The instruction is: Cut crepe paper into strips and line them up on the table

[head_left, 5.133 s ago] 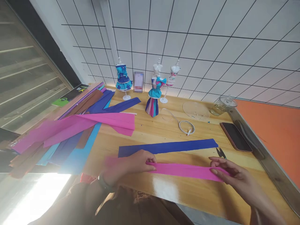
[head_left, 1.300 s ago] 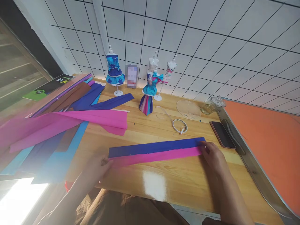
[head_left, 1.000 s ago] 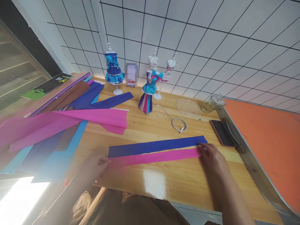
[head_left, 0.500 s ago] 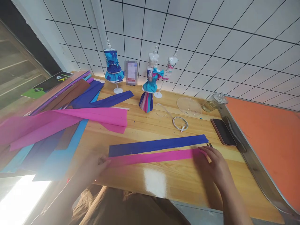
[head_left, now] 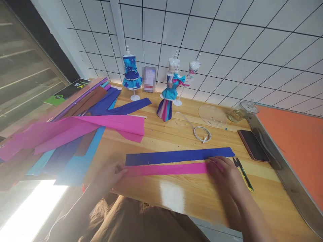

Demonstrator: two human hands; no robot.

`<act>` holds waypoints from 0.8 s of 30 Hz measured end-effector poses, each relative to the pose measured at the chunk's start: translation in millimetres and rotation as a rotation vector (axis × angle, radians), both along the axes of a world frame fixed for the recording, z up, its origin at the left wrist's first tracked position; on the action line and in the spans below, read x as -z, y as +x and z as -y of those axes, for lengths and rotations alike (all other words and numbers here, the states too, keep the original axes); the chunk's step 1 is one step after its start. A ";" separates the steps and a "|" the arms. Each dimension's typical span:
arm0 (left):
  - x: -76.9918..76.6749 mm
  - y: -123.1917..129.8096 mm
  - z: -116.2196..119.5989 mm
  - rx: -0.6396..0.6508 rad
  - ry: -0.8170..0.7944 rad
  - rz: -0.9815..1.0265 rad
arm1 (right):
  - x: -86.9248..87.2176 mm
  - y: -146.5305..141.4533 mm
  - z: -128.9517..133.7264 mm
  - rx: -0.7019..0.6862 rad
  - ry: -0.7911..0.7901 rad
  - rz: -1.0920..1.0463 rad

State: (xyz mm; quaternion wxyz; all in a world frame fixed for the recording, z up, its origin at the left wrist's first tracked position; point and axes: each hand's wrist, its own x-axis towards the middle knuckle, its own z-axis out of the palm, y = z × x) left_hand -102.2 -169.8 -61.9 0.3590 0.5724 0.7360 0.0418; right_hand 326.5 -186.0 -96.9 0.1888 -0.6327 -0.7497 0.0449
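Note:
A long pink crepe-paper strip (head_left: 166, 169) lies across the wooden table in front of me. Its left end is pinched between the thumb and fingers of my left hand (head_left: 111, 173). At its right end, my right hand (head_left: 225, 173) has its fingers closed on the strip, palm down, hiding that end. Just beyond it, almost parallel, a wider blue strip (head_left: 176, 156) lies flat; my right fingertips overlap its near edge. Yellow-handled scissors (head_left: 244, 176) with dark blades rest to the right of my right hand.
Pink sheets (head_left: 121, 126) and other coloured sheets pile up on the left. Dressed mini mannequins (head_left: 132, 72) stand at the back. A roll of tape (head_left: 196, 135), a clear plate (head_left: 212, 116), a glass jar (head_left: 237, 114) and a phone (head_left: 253, 145) lie toward the right.
My right hand has shifted left along the pink strip, uncovering the scissors. My left hand stays at the strip's left end. The whole view has swung slightly, so things appear farther right.

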 end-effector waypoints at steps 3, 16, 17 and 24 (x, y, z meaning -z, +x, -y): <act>-1.8 -0.1 2.0 0.000 0.113 -0.089 | -5.4 -33.7 -22.7 -0.101 -0.003 -0.020; 50.1 14.1 44.3 0.724 0.963 -0.020 | -0.9 -90.6 -68.5 -0.441 -0.136 0.006; 52.2 14.5 44.6 0.750 0.952 -0.041 | -3.9 -91.0 -67.6 -0.433 -0.129 -0.011; 46.3 8.9 23.6 0.822 0.863 -0.133 | -56.6 -80.9 -47.0 -0.219 0.052 -0.145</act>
